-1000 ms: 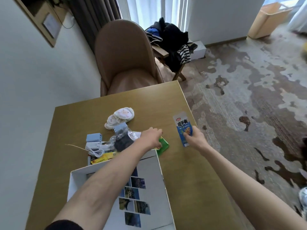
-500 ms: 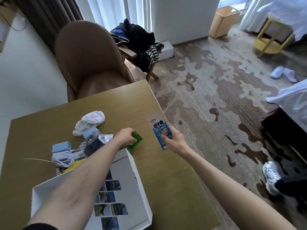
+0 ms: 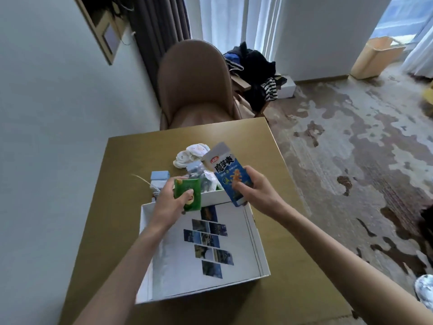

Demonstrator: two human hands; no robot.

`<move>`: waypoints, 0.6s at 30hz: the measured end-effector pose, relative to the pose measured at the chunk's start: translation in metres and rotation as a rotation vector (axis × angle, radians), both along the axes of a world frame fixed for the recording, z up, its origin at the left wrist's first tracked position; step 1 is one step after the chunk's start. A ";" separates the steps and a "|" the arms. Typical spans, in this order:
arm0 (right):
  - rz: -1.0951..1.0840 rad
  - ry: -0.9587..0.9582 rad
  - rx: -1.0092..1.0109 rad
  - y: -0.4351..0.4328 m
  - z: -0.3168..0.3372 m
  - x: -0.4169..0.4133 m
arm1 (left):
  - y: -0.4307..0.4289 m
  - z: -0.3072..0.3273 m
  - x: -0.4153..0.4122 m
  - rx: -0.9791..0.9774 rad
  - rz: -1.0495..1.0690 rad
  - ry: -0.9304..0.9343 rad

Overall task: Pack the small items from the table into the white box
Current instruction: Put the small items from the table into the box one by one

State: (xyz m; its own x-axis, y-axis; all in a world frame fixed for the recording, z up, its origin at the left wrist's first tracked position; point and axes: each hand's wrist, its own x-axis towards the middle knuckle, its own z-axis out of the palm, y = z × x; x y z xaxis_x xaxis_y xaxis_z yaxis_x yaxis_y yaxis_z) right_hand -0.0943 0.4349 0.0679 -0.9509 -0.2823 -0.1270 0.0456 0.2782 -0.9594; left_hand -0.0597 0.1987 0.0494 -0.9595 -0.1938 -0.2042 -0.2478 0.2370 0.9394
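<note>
Head view: my left grip (image 3: 168, 202) clamps green snack packet (image 3: 188, 195), right grip (image 3: 255, 191) blue foil packet (image 3: 230, 174), over white cardboard box (image 3: 254, 242); rest unpacked on worktop (image 3: 131, 158).

Brown wooden table (image 3: 121, 160), bearing an open white cardboard box (image 3: 255, 242) at 6 o'clock, round white padded pieces (image 3: 191, 153) at 12, small pale blue blocks (image 3: 159, 175) at 10, crinkled clear plastic bags (image 3: 208, 181) between.

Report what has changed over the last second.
Both packets left the table: the left hand lifted the green packet and the right hand lifted the blue packet, bringing them above the white box's far end. The box and the remaining small items stayed put.
</note>
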 end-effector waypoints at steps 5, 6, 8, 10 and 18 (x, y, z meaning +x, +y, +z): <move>0.243 -0.124 0.125 -0.053 -0.015 0.030 | -0.054 -0.001 0.057 0.084 0.091 -0.081; 0.269 -0.149 0.142 -0.063 -0.019 0.032 | -0.062 0.000 0.066 0.094 0.104 -0.084; 0.274 -0.207 0.174 -0.080 -0.028 0.037 | -0.074 0.001 0.079 0.090 0.127 -0.083; 0.267 -0.249 0.197 -0.093 -0.038 0.040 | -0.083 0.000 0.089 0.081 0.155 -0.075; 0.234 -0.356 0.248 -0.124 -0.072 0.042 | -0.103 -0.005 0.107 0.063 0.187 -0.082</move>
State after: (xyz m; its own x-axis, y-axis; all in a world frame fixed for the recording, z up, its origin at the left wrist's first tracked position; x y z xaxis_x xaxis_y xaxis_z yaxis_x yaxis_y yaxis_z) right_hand -0.0521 0.3107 -0.0042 -0.7506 -0.4033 -0.5233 0.2680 0.5382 -0.7991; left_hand 0.0470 0.0955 0.0445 -0.8880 -0.3510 -0.2971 -0.3577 0.1212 0.9260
